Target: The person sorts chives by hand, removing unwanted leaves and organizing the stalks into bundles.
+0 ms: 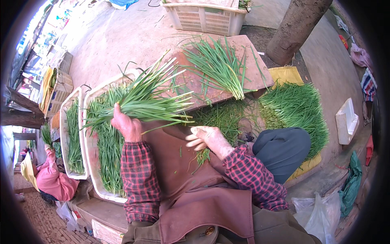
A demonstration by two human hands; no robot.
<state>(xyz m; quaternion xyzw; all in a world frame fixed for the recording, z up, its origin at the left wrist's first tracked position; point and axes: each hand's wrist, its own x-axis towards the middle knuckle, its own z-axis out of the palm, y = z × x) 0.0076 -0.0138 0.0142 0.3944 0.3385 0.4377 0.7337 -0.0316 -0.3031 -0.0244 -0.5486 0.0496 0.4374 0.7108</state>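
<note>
My left hand is closed around a loose bunch of garlic chives, held above my lap with the pale stalk ends pointing right. My right hand is to the right of those ends, fingers stretched and slightly apart, with nothing in it; its fingertips look pale, perhaps covered. Just beyond my hands, a heap of chives lies on a tilted reddish-brown board. A brown apron covers my lap, with a few green scraps on it. Loose chive scraps are spread below the board.
Left of me stands a white crate filled with chives, beside a narrower one. At right, a dense chive pile sits on yellow sheeting. A tree trunk and pale crate stand ahead. Another person sits far left.
</note>
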